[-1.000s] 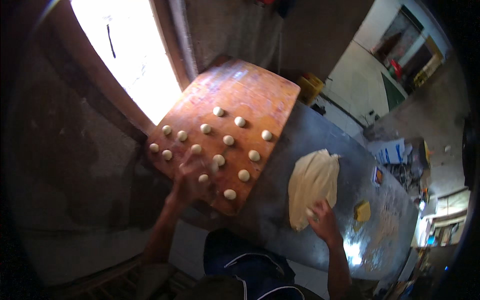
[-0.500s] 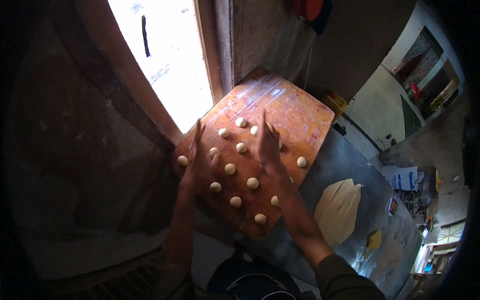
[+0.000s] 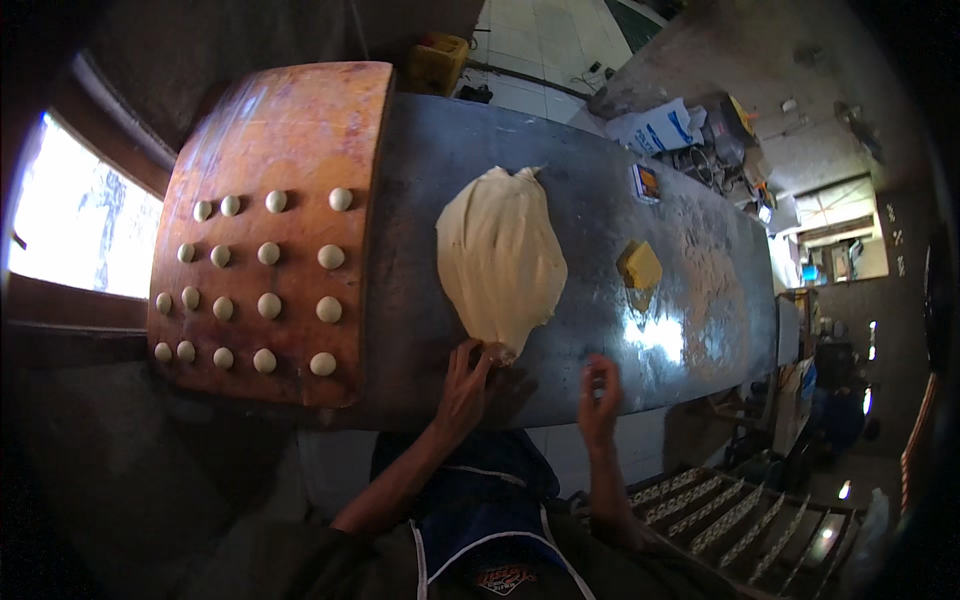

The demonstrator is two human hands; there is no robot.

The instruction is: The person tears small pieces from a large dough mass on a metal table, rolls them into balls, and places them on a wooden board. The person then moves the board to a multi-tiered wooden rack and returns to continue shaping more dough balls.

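A large, smooth piece of pale dough (image 3: 502, 250) lies stretched out on the grey metal-like tabletop (image 3: 410, 200). At its narrow near end, my left hand (image 3: 463, 388) grips the edge with fingers pinched together. To the right, apart from the dough, my right hand (image 3: 600, 395) hovers over the front of the table; its fingers look bent but are blurred. An orange-brown board (image 3: 300, 150) on the left bears rows of small round dough balls (image 3: 269, 306). No hand touches them.
A yellow block (image 3: 640, 265) sits right of the dough, with a small box (image 3: 645, 183) behind it. Floury smears mark the table's right end. At the back stand a yellow jerrycan (image 3: 437, 62) and a white bag (image 3: 655, 128). A slatted rack (image 3: 730, 520) is at lower right.
My view has turned right, from the board to the large dough. Both hands have left the dough balls; the left now holds the dough's near end.
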